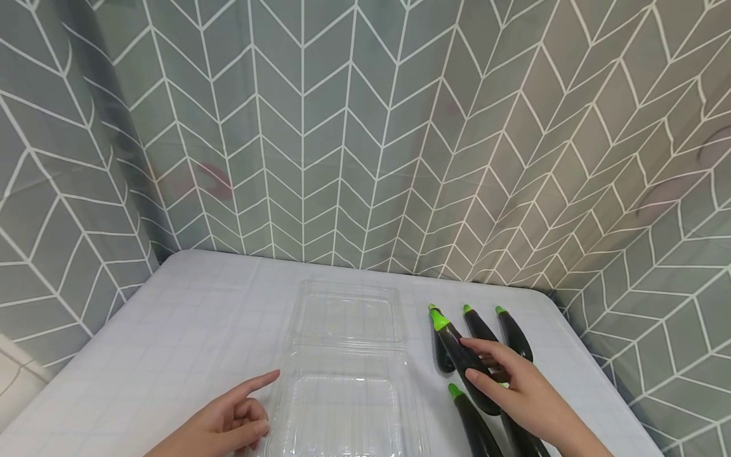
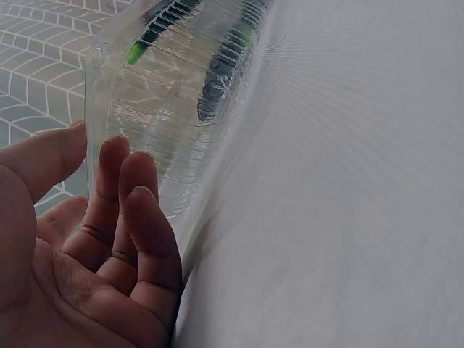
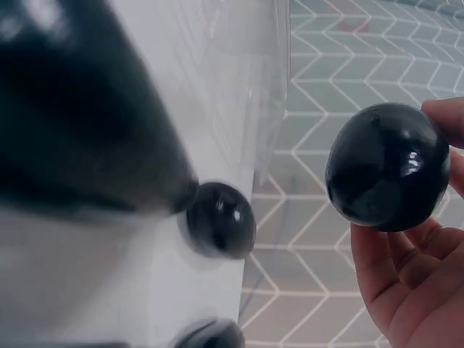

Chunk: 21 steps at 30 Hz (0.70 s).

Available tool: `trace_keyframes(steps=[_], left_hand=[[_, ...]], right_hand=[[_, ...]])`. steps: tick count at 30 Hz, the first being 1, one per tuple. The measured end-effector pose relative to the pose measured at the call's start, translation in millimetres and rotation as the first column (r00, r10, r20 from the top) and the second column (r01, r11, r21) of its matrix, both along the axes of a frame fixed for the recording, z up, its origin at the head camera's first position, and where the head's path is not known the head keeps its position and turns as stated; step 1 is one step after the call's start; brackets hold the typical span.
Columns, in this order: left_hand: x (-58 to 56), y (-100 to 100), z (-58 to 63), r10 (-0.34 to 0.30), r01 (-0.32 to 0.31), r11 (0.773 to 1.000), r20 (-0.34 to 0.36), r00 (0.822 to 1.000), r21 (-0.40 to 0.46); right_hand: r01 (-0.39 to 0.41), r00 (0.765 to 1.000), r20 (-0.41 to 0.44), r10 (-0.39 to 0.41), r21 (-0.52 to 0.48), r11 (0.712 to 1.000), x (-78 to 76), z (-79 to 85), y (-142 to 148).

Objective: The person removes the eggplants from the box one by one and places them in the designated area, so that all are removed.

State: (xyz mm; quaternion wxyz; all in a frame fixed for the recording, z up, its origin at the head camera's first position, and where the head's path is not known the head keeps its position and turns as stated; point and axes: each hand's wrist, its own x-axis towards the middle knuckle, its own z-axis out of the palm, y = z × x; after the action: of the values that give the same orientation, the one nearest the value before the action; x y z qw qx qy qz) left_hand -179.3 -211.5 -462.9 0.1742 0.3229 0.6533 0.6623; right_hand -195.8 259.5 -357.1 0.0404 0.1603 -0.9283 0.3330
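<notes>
My right hand (image 1: 522, 387) grips a dark eggplant (image 1: 457, 346) with a bright green cap, thumb on one side and fingers on the other. In the right wrist view, the rounded end of this held eggplant (image 3: 388, 167) faces the camera, raised off the table. My left hand (image 1: 225, 422) is beside the left edge of a clear plastic clamshell box (image 1: 342, 406), index finger extended and the others loosely bent. In the left wrist view its fingertips (image 2: 141, 192) are close to the box wall (image 2: 156, 145); whether they touch it I cannot tell.
The clamshell lies open, its lid (image 1: 348, 311) flat toward the back. More eggplants lie right of it: one partly behind the held one (image 1: 442, 355), others at the back (image 1: 516, 336) and front (image 1: 476, 425). A patterned curtain (image 1: 354, 127) borders the white-covered table (image 1: 217, 317).
</notes>
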Motion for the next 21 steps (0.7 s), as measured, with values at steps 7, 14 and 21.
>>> trace_keyframes(steps=[7,14,21], left_hand=[[0.4,0,2.5,0.009,-0.009,1.0,0.027,1.0,-0.019],[0.2,1,4.0,0.007,-0.005,1.0,0.056,0.998,-0.024],[-0.1,1,3.3,0.007,-0.005,1.0,0.054,0.999,-0.029]], right_hand=[[0.071,0.998,0.003,-0.071,0.018,0.997,5.2,-1.3,17],[0.178,0.98,0.08,-0.18,0.022,0.984,7.9,-3.5,36],[0.262,0.947,0.181,-0.266,0.05,0.964,14.5,-8.1,59]])
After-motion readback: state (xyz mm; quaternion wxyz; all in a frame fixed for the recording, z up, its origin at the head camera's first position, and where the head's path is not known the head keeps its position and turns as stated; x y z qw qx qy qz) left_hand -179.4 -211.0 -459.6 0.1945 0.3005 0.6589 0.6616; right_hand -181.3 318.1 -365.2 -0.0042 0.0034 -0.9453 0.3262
